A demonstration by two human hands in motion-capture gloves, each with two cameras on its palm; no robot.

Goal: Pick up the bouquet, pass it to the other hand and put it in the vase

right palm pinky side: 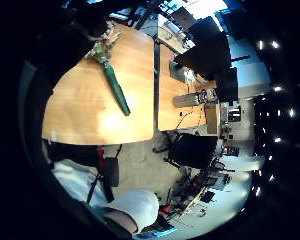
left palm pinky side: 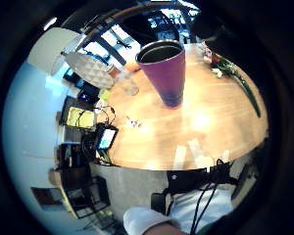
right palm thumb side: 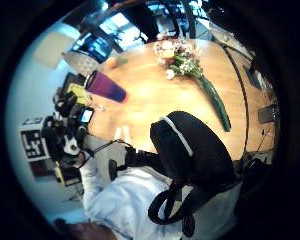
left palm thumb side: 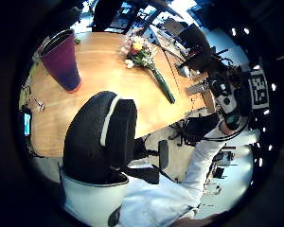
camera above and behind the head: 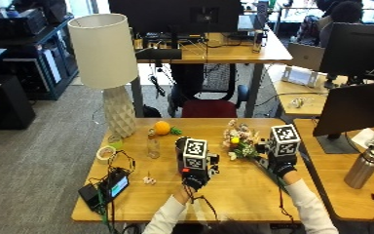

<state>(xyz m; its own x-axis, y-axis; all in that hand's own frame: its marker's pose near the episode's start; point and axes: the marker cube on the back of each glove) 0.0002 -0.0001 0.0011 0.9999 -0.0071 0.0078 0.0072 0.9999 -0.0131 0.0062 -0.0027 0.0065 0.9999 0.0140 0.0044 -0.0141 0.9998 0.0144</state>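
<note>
The purple vase point(left palm pinky side: 166, 68) stands upright mid-table, its dark mouth showing nothing inside, though in the outside view the left hand point(camera above and behind the head: 195, 176) raised in front hides most of it; bare table point(camera above and behind the head: 239, 195) lies toward the near edge. The bouquet point(camera above and behind the head: 242, 144) lies flat toward the table's right edge, blooms pointing to the far edge and green-wrapped stems point(right palm pinky side: 115, 87) to the near one. The right hand point(camera above and behind the head: 282, 168) hovers over the stems, hiding them from outside, and neither hand's fingers can be made out.
</note>
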